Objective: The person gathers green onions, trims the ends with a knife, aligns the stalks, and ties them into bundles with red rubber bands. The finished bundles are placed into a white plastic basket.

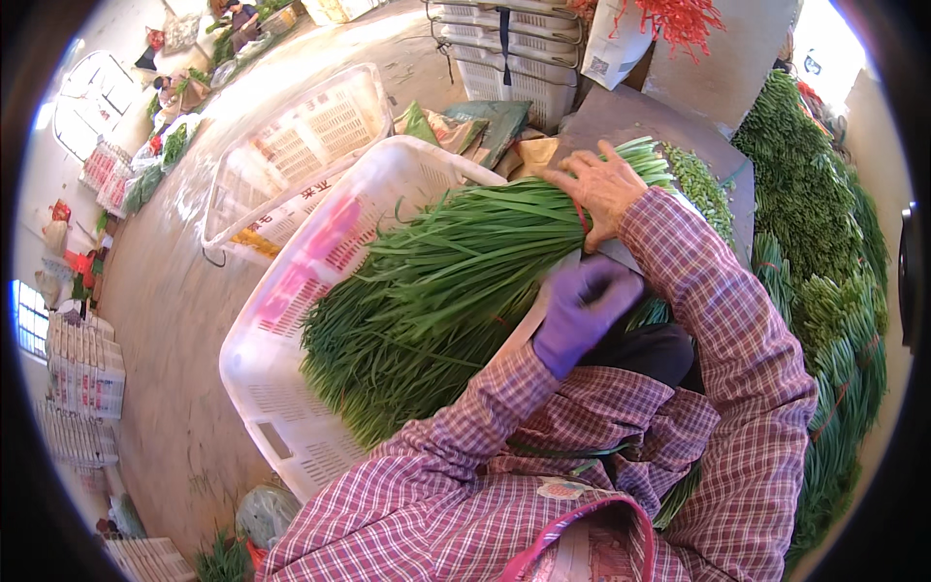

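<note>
My right hand (600,193), bare, grips a bundle of long green garlic chives (480,233) near its pale stem end. A red band (582,217) circles the bundle beside my fingers. Just below it is my left hand (585,309) in a purple glove, blurred, with its fingers curled; whether it holds anything is unclear. The bundle's leaf ends reach over a white plastic crate (251,349) on my left. Darker chive bundles (393,364) lie inside that crate, leaves pointing left. The stems rest over a grey-brown work board (593,120).
Small cut stem pieces (698,189) lie on the board. Red ties (676,22) hang above it. Chive bundles (814,218) are piled on my right. A second crate (298,145) and stacked crates (509,58) stand beyond. Two people sit far off at upper left.
</note>
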A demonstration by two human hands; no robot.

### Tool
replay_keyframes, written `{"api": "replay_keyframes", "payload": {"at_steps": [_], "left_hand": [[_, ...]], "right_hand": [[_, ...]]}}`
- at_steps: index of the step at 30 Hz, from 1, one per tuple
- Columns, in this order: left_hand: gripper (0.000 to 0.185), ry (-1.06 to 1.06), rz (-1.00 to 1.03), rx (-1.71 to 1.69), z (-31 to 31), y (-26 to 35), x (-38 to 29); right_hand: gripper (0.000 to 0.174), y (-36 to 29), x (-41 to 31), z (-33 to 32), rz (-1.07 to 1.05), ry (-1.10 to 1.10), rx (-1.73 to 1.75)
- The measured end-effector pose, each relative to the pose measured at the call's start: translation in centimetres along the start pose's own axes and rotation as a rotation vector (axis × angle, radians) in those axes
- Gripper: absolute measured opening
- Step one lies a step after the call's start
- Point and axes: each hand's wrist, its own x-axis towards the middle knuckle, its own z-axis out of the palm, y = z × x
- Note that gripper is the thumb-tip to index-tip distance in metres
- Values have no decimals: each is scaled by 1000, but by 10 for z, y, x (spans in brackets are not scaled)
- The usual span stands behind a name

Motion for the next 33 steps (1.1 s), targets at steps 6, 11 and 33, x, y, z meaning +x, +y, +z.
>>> {"api": "replay_keyframes", "payload": {"at_steps": [6, 11, 33], "left_hand": [[43, -129, -803, -665, 6, -65, -42], [61, -46, -556, -991, 1, -80, -19], [44, 203, -330, -356, -67, 77, 8]], "right_hand": [[103, -20, -19, -1, 63, 128, 23], [100, -37, -92, -30, 215, 350, 148], [38, -120, -107, 23, 488, 1188, 2301]]}}
